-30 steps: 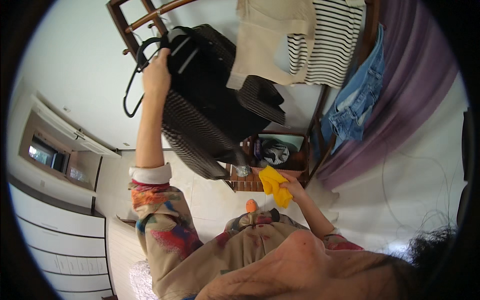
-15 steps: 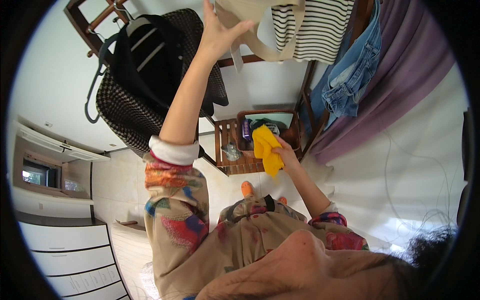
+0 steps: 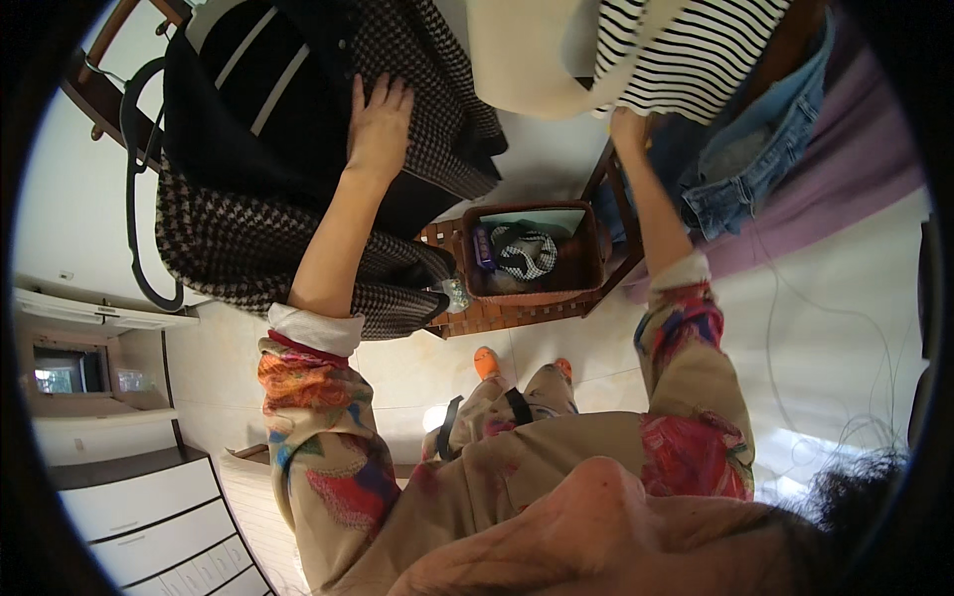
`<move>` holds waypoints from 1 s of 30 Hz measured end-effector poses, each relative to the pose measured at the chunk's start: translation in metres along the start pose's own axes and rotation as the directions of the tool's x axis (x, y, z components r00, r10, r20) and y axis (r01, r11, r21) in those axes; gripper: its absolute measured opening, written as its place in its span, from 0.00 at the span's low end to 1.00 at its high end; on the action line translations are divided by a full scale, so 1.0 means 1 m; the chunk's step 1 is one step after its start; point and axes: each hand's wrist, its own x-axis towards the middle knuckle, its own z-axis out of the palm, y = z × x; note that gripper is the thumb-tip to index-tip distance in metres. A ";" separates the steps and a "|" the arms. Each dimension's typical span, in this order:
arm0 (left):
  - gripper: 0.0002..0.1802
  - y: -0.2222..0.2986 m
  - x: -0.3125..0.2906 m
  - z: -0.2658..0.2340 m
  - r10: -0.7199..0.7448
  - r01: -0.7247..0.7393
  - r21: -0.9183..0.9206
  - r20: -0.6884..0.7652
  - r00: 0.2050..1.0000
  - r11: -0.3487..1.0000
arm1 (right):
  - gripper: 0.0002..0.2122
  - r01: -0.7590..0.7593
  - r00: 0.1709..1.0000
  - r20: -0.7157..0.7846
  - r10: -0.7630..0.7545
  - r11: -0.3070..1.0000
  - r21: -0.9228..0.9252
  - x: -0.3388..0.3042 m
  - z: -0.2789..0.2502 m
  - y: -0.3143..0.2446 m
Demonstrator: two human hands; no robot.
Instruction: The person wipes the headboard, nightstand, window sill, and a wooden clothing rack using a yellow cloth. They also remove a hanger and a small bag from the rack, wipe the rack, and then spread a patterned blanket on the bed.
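My left hand (image 3: 381,127) is open, its fingers stretched over the front of a black garment (image 3: 288,149) with pale stripes inside its neck. This hangs with a black-and-beige houndstooth coat (image 3: 229,238). My right hand (image 3: 630,131) reaches up to the hem of a black-and-white striped top (image 3: 686,60), beside a cream cloth bag (image 3: 517,55). Its fingertips are hidden at the hem. A speck of yellow shows near it, too small to identify.
Below the clothes, a brown basket (image 3: 532,295) holds a purple package (image 3: 484,248) and a checked cloth (image 3: 529,256). It stands on a slatted wooden shelf (image 3: 477,320). Blue jeans (image 3: 740,174) hang at the right before a purple curtain (image 3: 845,179). A black hanger (image 3: 134,199) juts out left.
My left hand has come down from the cream bag onto the black garment. My right hand has risen from above the basket to the striped top; the yellow cloth it held is out of sight.
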 end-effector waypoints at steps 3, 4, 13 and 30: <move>0.35 -0.014 -0.003 0.014 -0.136 0.090 0.211 0.216 0.967 0.973 | 0.11 -0.063 0.987 0.143 0.076 0.993 -0.096 0.039 0.035 0.014; 0.33 -0.018 -0.006 0.016 -0.179 0.121 0.250 0.227 0.957 0.961 | 0.11 -0.075 0.982 0.162 0.093 0.991 -0.115 0.045 0.041 0.016; 0.24 -0.025 -0.036 0.054 -0.269 0.244 0.184 0.125 0.955 0.952 | 0.10 0.206 0.973 -0.156 -0.172 0.949 0.240 -0.035 0.085 -0.112; 0.25 0.045 -0.089 0.095 -0.092 0.077 -0.534 -0.002 0.996 0.842 | 0.21 -0.739 0.661 0.644 0.386 0.483 0.469 -0.278 0.060 0.005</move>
